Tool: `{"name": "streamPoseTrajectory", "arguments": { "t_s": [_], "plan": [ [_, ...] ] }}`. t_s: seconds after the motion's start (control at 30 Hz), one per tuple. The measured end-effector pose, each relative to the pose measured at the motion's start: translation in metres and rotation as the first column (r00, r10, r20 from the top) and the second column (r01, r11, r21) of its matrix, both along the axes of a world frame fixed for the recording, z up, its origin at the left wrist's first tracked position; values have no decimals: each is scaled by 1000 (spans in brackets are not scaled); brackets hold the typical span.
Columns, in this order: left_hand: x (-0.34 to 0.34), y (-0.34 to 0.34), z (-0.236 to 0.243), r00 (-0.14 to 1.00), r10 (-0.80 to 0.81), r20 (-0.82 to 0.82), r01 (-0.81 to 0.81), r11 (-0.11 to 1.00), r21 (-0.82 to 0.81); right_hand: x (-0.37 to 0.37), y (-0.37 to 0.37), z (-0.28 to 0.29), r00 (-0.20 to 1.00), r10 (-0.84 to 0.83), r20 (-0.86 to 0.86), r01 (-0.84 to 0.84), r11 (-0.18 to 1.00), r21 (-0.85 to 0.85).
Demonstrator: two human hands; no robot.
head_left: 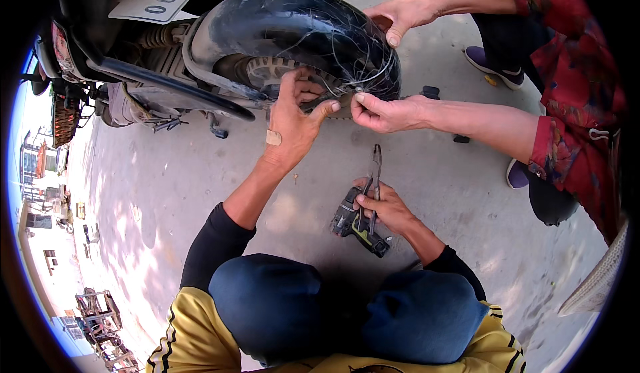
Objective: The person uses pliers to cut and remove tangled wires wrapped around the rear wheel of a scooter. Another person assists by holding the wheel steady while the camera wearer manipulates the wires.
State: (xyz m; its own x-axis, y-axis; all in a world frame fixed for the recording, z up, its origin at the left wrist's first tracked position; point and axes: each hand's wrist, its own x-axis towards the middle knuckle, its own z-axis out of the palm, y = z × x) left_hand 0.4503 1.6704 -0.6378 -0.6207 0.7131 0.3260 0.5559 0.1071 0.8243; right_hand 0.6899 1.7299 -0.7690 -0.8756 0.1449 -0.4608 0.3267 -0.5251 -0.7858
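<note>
A black motorcycle rear tyre [300, 16] has thin wires [365, 78] strung over it, bunched near its right side. My left hand [293, 120], with a tan plaster on the wrist, is at the wheel hub, fingers curled and thumb stretched toward the wires. It closes around a dark metal part [313, 100] beside the hub, partly hidden. My right hand [390, 206] holds pliers [377, 163], jaws pointing away from me. Beneath it, a black and green cordless power tool [343, 216] lies on the ground. Another person's hand [380, 113] pinches the wire ends; their other hand [403, 16] rests on the tyre.
The motorcycle's black tubular bar [170, 83] and a spring shock absorber [160, 36] are left of the wheel. The other person, in a red patterned top [580, 100], crouches at right. Small black pieces [430, 92] lie on the concrete ground [280, 203]. Metal racks [100, 320] stand far left.
</note>
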Motion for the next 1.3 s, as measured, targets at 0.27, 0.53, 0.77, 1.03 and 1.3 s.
{"name": "streamPoseTrajectory", "arguments": {
  "t_s": [0.27,0.53,0.77,1.03,1.3],
  "plan": [
    [-10,-7,-9,907,8,-421,-51,994,-92,-68,67,-4,968,140,-207,-37,900,435],
    [-11,-8,-7,898,9,-440,-42,997,-67,-143,104,-26,773,225,-593,-298,954,-27],
    [-14,-12,-3,893,-27,-450,-39,990,-136,-139,124,32,976,120,179,216,-510,-832],
    [-12,-10,-4,945,5,-327,-54,989,-139,-127,150,106,788,431,440,604,-400,-690],
    [-20,-12,4,845,-81,-529,-27,981,-194,-133,73,49,985,-142,-96,74,857,-510]
  ]
}}
